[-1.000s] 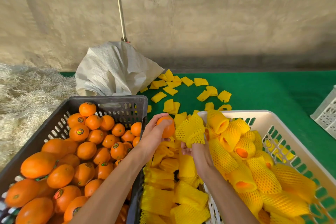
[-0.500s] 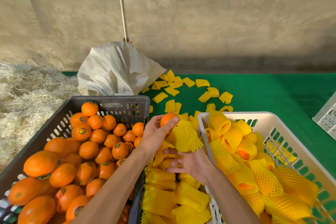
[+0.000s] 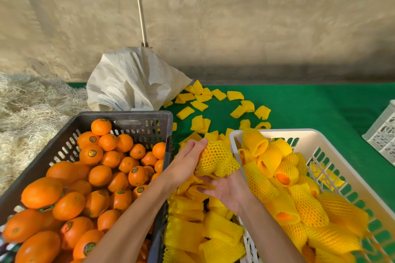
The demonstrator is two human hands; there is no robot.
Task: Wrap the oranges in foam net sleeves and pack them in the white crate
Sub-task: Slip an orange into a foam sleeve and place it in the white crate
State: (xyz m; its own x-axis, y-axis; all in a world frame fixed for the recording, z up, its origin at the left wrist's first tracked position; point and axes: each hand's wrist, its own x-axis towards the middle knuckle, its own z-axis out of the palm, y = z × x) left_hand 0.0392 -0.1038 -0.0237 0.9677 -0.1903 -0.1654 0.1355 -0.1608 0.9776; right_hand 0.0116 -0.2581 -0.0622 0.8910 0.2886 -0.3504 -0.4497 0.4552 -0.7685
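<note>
My left hand (image 3: 187,159) grips an orange that sits almost wholly inside a yellow foam net sleeve (image 3: 214,159), held between the two crates. Only a sliver of orange peel shows at the sleeve's left end. My right hand (image 3: 227,190) lies palm up just below the sleeve, fingers fairly straight, touching its lower frilled edge. The white crate (image 3: 277,132) on the right holds several sleeved oranges (image 3: 286,174). The dark crate (image 3: 128,114) on the left is full of bare oranges (image 3: 99,175).
A pile of flat yellow sleeves (image 3: 213,232) fills the gap between the crates, and more sleeves (image 3: 198,105) lie scattered on the green mat. A white woven sack (image 3: 132,79) stands behind the dark crate, straw (image 3: 27,117) lies left, another pale crate (image 3: 382,132) at the right edge.
The sleeve has gone over the orange, which was bare in my left hand a second ago. My right hand let go of the sleeve's end and dropped underneath it.
</note>
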